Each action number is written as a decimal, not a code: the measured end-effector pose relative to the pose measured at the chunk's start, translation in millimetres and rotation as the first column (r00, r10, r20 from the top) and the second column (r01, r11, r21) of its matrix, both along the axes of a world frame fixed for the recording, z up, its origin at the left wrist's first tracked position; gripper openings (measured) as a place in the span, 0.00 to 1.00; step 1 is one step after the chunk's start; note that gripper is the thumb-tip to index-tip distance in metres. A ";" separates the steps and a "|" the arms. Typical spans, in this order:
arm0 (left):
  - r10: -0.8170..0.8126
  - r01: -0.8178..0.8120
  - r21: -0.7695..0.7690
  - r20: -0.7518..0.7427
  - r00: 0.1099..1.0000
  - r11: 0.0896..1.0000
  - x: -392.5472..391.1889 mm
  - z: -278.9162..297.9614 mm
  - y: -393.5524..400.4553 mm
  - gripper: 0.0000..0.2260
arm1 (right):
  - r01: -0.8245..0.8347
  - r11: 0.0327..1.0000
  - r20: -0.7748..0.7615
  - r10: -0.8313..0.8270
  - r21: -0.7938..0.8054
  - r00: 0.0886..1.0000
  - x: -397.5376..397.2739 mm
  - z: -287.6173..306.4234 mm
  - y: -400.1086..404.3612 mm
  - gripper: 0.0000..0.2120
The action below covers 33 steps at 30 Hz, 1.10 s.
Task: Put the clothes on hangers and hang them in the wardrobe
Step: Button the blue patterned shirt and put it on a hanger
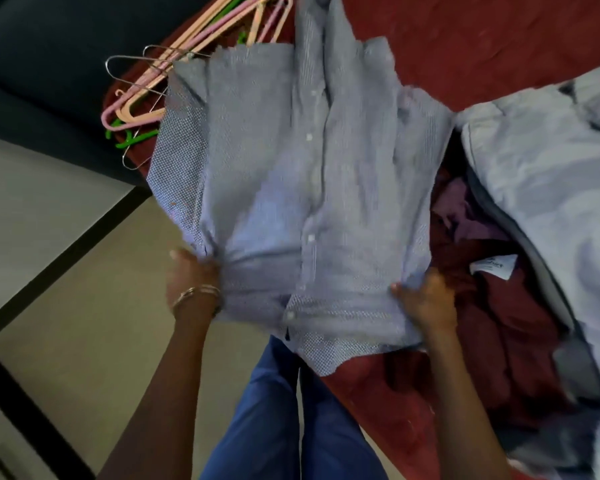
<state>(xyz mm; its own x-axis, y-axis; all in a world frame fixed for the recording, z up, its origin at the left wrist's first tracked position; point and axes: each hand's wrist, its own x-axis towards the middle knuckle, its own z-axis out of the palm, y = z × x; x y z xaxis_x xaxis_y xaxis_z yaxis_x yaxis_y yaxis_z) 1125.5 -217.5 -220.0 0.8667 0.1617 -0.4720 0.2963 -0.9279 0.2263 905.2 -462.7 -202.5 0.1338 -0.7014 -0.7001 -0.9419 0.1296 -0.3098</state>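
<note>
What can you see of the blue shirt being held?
The blue shirt is light blue with a fine dotted weave and a white-buttoned placket down its middle. It looks like thin cotton, creased, spread flat over the red bedcover, partly covering the hangers. The left hand and right hand grip its near corners.

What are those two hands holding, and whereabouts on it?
A blue button-up shirt: left hand and right hand each grip bunched fabric at opposite sides of its near end.

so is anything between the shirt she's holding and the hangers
Nothing visible. Both hands, left hand and right hand, grip the blue shirt; its far edge already overlaps the hangers on the red bed.
</note>
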 end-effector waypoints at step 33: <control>-0.628 0.625 -0.125 0.014 0.778 0.771 12.9 -38.3 -155.0 0.07 | -0.638 0.716 -0.304 0.565 -0.281 0.767 146.2 -46.9 24.4 0.13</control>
